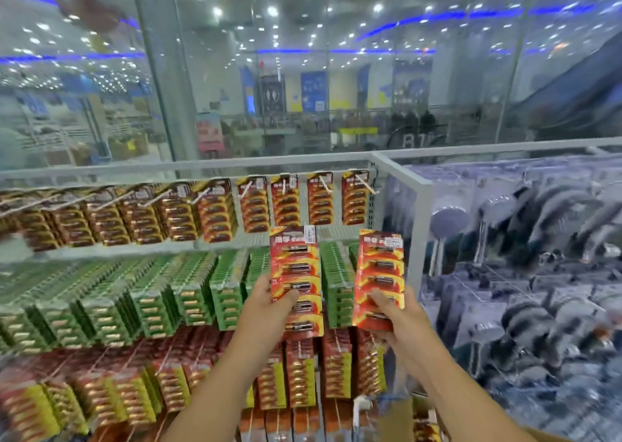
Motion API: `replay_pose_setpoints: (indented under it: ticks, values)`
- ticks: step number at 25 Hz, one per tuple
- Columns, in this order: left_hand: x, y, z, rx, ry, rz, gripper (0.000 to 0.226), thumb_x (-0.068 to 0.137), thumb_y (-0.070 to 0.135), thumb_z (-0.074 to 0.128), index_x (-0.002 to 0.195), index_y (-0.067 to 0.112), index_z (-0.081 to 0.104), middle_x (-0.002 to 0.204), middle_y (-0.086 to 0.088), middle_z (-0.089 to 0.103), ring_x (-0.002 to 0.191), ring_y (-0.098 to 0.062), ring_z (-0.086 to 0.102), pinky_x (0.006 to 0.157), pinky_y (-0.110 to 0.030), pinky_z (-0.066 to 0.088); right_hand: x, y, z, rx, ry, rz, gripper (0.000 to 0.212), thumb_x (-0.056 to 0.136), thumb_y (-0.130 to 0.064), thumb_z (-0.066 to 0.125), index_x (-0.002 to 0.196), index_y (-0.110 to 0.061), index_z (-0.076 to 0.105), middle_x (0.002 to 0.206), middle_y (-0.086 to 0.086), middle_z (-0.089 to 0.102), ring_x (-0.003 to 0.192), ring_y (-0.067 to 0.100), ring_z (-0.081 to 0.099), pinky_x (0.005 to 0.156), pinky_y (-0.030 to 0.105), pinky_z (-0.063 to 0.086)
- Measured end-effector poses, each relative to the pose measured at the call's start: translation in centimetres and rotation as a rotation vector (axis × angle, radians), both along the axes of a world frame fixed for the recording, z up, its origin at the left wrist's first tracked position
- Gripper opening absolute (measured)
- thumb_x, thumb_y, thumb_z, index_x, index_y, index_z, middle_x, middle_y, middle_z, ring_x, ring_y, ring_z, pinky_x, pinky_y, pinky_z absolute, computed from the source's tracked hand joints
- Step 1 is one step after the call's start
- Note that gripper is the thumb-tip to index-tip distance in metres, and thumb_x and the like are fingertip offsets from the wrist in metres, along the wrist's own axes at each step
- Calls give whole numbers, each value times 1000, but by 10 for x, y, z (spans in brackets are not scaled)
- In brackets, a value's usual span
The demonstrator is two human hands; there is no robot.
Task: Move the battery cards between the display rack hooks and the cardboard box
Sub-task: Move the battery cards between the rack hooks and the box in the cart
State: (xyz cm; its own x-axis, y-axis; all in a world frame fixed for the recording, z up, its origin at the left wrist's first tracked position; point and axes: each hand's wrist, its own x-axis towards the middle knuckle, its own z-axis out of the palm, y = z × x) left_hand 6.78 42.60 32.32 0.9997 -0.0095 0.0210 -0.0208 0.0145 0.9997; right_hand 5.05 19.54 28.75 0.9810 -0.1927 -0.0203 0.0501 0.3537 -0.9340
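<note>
My left hand [269, 302] grips a red and orange battery card [296, 263] by its lower half, held upright in front of the rack. My right hand [395, 317] grips a second red battery card [380, 266], tilted slightly right. Both cards hover just below the top row of hooks [324, 184], where thin stacks of the same red cards hang at the right end. A corner of the cardboard box [397, 414] shows at the bottom, between my forearms.
Fuller hooks of red cards [141, 216] fill the top row to the left. Green battery cards [188, 293] hang in the middle row, red and yellow ones [111, 394] below. A white frame post [414, 212] divides the rack from shower heads [525, 239] on the right.
</note>
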Motion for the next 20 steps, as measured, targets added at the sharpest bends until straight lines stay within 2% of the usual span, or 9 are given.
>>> replay_pose_setpoints:
  ticks: [4,7,12,16,20]
  values:
    - [36,-14,17,-2,-3,-68,30,102,17,66,126,32,60,110,4,79,93,-19,78,83,-50,64,25,-5,14,-85,-17,-56,35,98,-34,67,132,-31,61,120,0,77,108,24,74,94,51,59]
    - [60,-40,18,-7,-23,-69,18,102,27,65,119,35,63,106,5,79,93,-21,78,83,-55,63,50,-27,22,-137,-43,-74,26,101,-25,66,127,-24,64,111,1,79,100,23,77,83,45,61]
    - [95,-89,20,-44,-59,5,17,104,30,60,121,32,62,105,5,79,90,-21,79,77,-53,64,101,-67,26,-134,-38,-66,28,100,-38,64,125,-24,64,107,3,80,97,25,78,91,53,60]
    - [123,-106,18,-5,-27,67,23,101,40,64,124,39,61,112,12,77,104,-19,75,93,-55,59,132,-78,33,-151,-50,-21,23,101,-41,62,119,-28,65,102,-1,80,92,22,78,86,48,62]
    - [139,-108,5,11,-48,69,45,88,65,67,130,52,55,127,14,71,118,-23,70,96,-58,56,153,-81,34,-132,-57,5,20,101,-39,63,118,-29,66,100,-5,80,90,17,78,77,39,61]
